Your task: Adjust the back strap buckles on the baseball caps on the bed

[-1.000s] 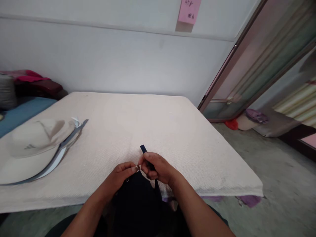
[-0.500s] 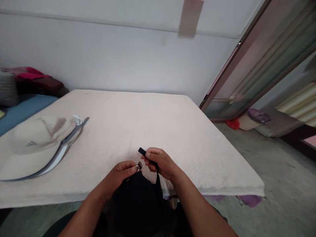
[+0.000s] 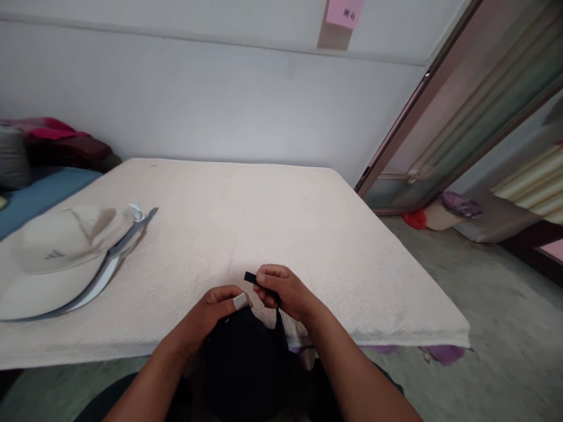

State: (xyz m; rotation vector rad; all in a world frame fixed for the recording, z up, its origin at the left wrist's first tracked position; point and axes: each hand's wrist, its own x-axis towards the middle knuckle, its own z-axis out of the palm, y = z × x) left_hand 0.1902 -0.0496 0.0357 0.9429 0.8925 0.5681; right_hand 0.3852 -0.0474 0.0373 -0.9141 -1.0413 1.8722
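Soft, rather dim light spreads over the cream textured cloth (image 3: 264, 217) and smooth white wall (image 3: 220, 111) — the black fabric piece (image 3: 246, 363) sinks into near-featureless darkness. Wide-angle stretch slants the tall pinkish-framed glass door (image 3: 444, 105), its detail smeared.

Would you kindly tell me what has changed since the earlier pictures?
The free end of the narrow black fabric strap, held in the right hand, has tipped down leftward. A pale rectangular piece now shows at the thumb of the left hand. Neither hand let go; the beige cloth cap stayed put.
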